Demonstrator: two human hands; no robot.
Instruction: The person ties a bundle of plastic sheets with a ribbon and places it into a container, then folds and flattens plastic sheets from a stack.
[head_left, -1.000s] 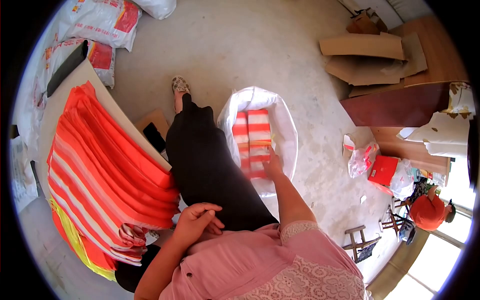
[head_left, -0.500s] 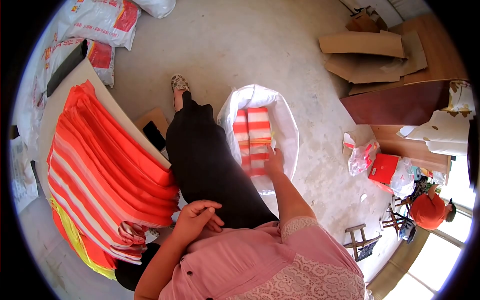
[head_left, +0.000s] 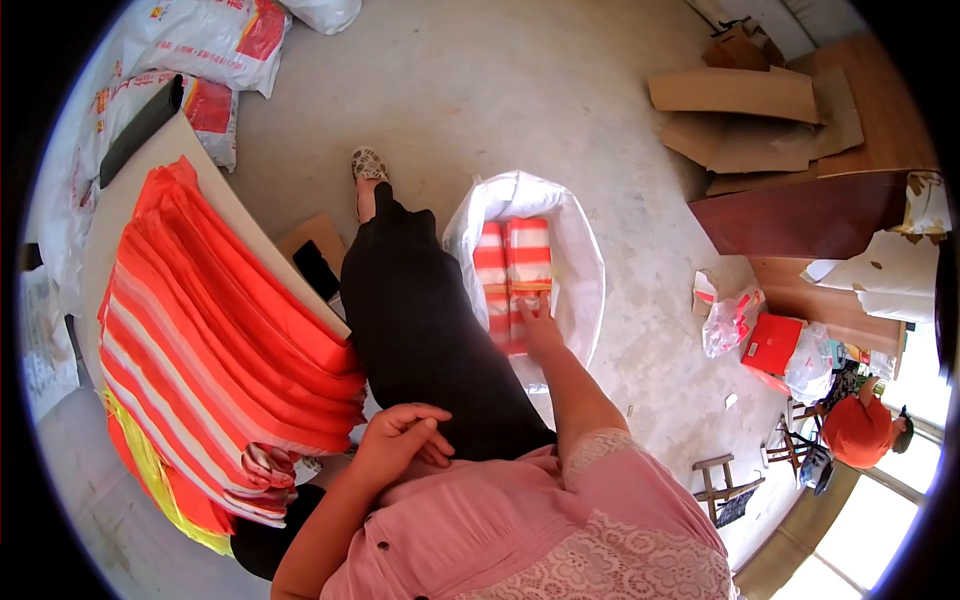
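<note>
Had a heap of striped red, pink and white fabric (head_left: 200, 330) spread over the pale tabletop (head_left: 225, 190) at far left, with yellow cloth (head_left: 165, 490) under its lower edge. Rested the left hand (head_left: 400, 440) near the waist, fingers loosely curled around nothing visible; could not tell thumb and fingertips touching from merely near. Reached down with the right hand (head_left: 542, 330) into the open white sack (head_left: 585, 235), fingers at the banded striped fabric bundle (head_left: 528, 245), just beside a second striped bundle (head_left: 490, 262), both inside the sack. Could not tell a clamped grip from simple contact. Judged the touch as pressing or straightening rather than lifting, given the low, flat lie of both bundles.
</note>
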